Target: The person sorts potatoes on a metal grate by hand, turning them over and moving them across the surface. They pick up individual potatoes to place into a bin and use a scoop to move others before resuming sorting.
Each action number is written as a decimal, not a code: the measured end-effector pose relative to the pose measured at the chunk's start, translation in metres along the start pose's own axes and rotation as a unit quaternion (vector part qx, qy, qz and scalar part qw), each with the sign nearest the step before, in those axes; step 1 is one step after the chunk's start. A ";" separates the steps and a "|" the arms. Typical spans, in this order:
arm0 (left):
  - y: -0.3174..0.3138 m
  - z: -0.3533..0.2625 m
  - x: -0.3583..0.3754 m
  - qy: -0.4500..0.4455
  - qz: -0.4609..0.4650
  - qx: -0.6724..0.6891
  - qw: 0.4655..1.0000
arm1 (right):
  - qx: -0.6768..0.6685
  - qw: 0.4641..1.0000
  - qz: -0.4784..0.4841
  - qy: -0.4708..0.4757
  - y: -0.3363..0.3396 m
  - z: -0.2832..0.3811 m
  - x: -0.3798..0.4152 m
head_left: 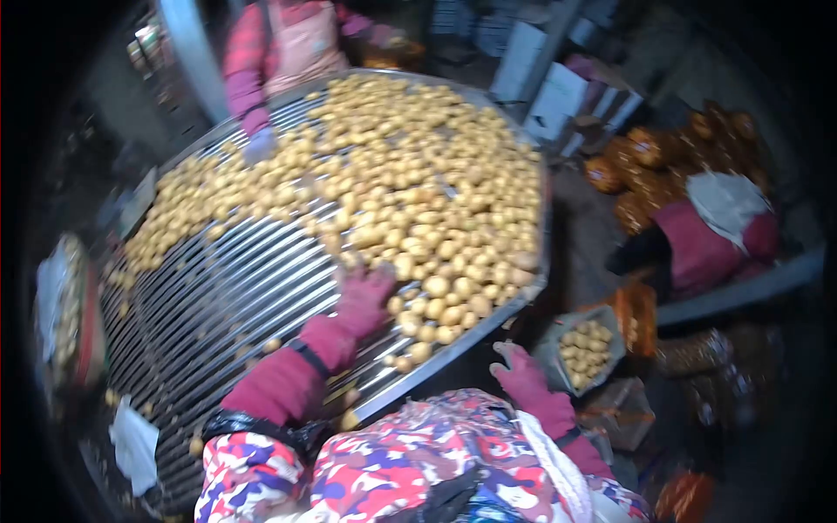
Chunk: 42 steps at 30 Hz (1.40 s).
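Small yellow potatoes [436,192] cover much of a large slatted metal table [218,288]. My left hand [364,296], in a dark pink glove, reaches out over the slats. Its fingers are spread and touch the near edge of the potato pile; motion blurs the fingertips. My right hand [523,375], in a similar glove, hangs low outside the table's front-right rim. Its fingers look apart, with nothing visible in them. Just right of it stands an open bag [584,353] holding potatoes.
Across the table a person in a pink apron [301,44] has a gloved hand [260,146] at the potatoes. At right another person [715,227] bends near filled orange net bags [645,148]. White boxes [558,100] stand behind; a sack [70,314] stands at left.
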<state>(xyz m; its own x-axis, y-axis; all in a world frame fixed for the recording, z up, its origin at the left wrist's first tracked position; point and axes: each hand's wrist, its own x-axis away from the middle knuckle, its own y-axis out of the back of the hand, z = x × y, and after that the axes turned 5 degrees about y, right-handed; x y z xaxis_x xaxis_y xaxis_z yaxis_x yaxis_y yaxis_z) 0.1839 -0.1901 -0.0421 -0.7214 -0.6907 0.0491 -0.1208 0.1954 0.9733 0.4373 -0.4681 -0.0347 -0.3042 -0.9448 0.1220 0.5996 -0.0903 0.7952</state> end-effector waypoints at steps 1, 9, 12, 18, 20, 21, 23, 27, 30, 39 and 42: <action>0.003 -0.001 0.009 -0.031 -0.001 0.022 0.999 | -0.008 1.000 0.001 0.019 0.002 0.018 -0.010; 0.029 0.104 0.063 0.012 -0.136 0.059 0.989 | 0.087 0.988 -0.046 0.115 0.010 0.037 -0.049; 0.011 0.154 0.082 0.146 -0.029 -0.015 0.989 | 0.094 0.977 -0.075 0.178 0.009 0.037 -0.085; 0.017 0.144 0.081 0.154 0.023 -0.099 0.983 | 0.186 0.941 0.031 0.280 -0.005 0.100 -0.222; 0.016 0.145 0.081 0.147 0.017 -0.093 0.985 | 0.233 0.941 0.027 0.244 -0.039 0.110 -0.247; 0.012 0.145 0.081 0.144 0.007 -0.099 0.985 | 0.280 0.938 0.022 0.204 -0.052 0.114 -0.254; 0.010 0.147 0.083 0.139 -0.009 -0.109 0.984 | 0.312 0.910 0.075 0.262 -0.048 0.129 -0.235; 0.016 0.142 0.082 0.141 -0.011 -0.108 0.984 | 0.360 0.814 0.142 0.433 -0.031 0.134 -0.187; 0.020 0.139 0.082 0.137 -0.020 -0.100 0.985 | 0.283 0.814 0.249 0.442 -0.019 0.178 -0.202; 0.021 0.140 0.083 0.126 -0.029 -0.066 0.989 | 0.354 0.878 0.006 0.320 -0.151 0.223 -0.323; 0.020 0.140 0.083 0.135 -0.019 -0.073 0.988 | 0.378 0.854 -0.004 0.357 -0.139 0.225 -0.314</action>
<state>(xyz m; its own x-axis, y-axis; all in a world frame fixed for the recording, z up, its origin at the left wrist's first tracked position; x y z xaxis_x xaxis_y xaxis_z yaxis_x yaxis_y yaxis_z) 0.0258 -0.1458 -0.0497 -0.5085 -0.8596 0.0504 -0.0308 0.0766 0.9966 0.2830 -0.0885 -0.0496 0.3843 -0.9210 -0.0641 -0.1324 -0.1237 0.9835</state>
